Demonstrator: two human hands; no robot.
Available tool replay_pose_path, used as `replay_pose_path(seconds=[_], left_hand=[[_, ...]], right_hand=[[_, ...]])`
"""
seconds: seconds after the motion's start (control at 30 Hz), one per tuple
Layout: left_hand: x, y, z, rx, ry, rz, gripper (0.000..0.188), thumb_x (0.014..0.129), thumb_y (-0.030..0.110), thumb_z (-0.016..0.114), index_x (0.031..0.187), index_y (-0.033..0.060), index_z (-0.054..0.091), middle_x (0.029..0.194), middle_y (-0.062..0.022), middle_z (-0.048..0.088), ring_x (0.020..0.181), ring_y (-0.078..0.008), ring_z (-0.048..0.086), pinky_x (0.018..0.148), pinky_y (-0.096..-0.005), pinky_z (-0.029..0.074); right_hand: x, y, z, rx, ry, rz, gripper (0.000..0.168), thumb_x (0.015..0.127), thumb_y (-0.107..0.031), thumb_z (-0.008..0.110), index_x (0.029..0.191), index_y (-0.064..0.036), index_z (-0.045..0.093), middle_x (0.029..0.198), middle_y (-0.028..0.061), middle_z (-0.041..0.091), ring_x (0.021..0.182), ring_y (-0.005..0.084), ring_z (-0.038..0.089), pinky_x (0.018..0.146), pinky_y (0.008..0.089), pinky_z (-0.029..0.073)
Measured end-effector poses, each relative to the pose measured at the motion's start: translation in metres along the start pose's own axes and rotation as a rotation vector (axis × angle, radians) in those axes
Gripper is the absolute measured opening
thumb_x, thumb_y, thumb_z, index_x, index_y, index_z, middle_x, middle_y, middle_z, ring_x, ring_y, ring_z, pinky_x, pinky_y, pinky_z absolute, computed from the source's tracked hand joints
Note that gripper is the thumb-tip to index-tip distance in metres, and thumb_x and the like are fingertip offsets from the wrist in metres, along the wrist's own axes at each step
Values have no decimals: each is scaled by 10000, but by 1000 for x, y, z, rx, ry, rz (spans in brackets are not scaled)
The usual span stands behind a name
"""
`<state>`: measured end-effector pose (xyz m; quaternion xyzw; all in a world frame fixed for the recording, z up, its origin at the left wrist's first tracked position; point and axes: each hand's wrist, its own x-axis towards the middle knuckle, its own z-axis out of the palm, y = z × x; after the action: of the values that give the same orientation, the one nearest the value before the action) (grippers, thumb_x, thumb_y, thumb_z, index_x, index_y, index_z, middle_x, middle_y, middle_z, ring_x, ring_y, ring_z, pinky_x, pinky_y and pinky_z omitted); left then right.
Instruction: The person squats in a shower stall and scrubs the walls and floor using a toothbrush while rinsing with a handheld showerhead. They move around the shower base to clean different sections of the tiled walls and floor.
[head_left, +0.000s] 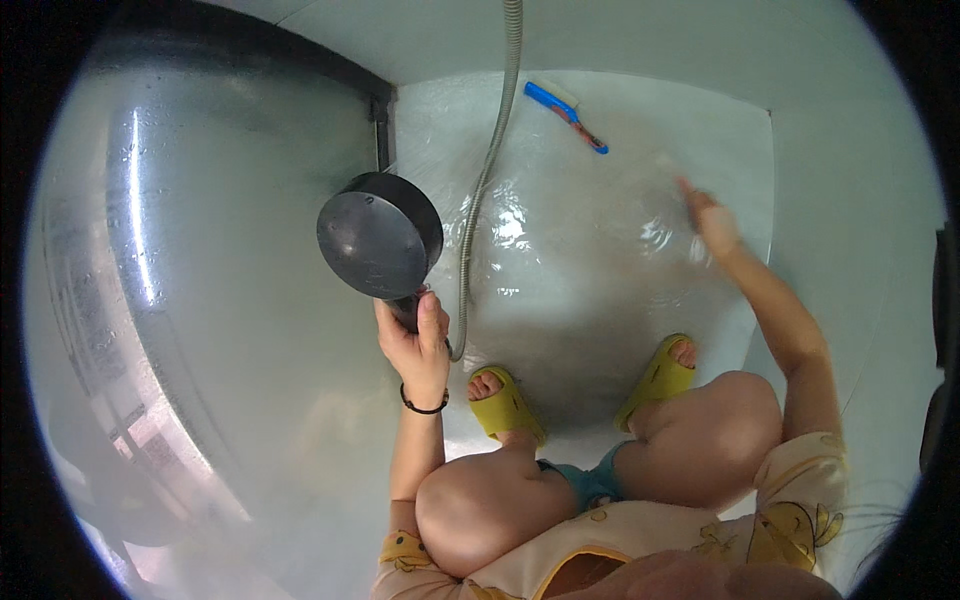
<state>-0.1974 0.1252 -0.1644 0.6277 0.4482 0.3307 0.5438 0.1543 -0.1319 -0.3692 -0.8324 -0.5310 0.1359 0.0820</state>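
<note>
My left hand grips the handle of a round black shower head, whose back faces me. Fine streaks of water show beyond it, over the wet floor. My right hand reaches low over the floor at the right, blurred by motion. A pale smear shows just past its fingers, and I cannot make out whether it holds something. Farther off lies a scrub brush with a blue and red handle and pale bristles, apart from both hands.
A ribbed metal shower hose hangs down to the shower head. To the left stands a wet glass panel with a dark frame. Pale walls bound the right and far sides. Yellow-green slides are on my feet.
</note>
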Motion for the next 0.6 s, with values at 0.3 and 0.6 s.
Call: replay_pose_path(seconds=[0.3,0.6], left_hand=[[12,14,18,-60,-56,68,119,920,130,482,985,39,442,641,22,415,490,-34,337,415,-180,294],[24,32,28,6,-168,144,129,877,119,555,907,31,465,632,10,461,493,-47,427,436,-190,341]], right_hand=[[27,-98,6,2,-167,293,549,862,-198,440,1355,-16,282,888,213,597,758,321,607,622,390,487],[-108,-51,27,-173,-62,277,595,860,-98,439,1406,-164,212,858,195,602,685,269,617,586,382,496]])
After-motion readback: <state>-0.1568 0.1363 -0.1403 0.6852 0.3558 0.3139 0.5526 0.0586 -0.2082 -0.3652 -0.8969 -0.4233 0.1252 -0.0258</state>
